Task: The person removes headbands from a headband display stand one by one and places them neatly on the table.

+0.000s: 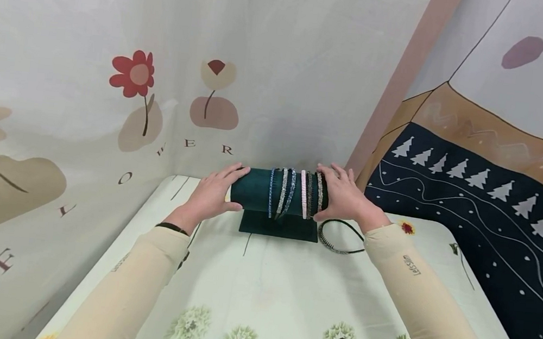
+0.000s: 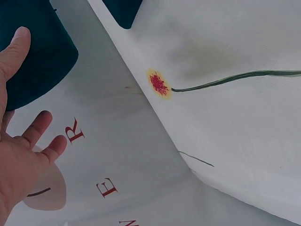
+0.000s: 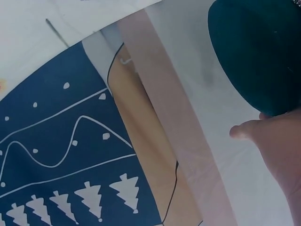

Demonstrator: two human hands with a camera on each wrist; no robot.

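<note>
A dark green velvet headband stand (image 1: pixel 255 190), a horizontal roll over a flat base (image 1: pixel 278 227), stands at the table's far end. My left hand (image 1: pixel 212 194) grips its left end, thumb in front and fingers at the top; in the left wrist view the thumb (image 2: pixel 16 52) lies on the velvet, with two fingers spread off it. My right hand (image 1: pixel 342 195) holds the right end the same way. Around the roll sit sparkly headbands in two groups: blue and silver ones (image 1: pixel 282 192) left of the middle, a pink one (image 1: pixel 304 194) and darker glittery ones (image 1: pixel 319 190) toward the right.
A black toothed headband (image 1: pixel 339 251) lies on the table beside the base, close under my right forearm. The table is covered with a pale flower-print cloth (image 1: pixel 260 283). Printed curtains (image 1: pixel 299 85) hang right behind and along the sides.
</note>
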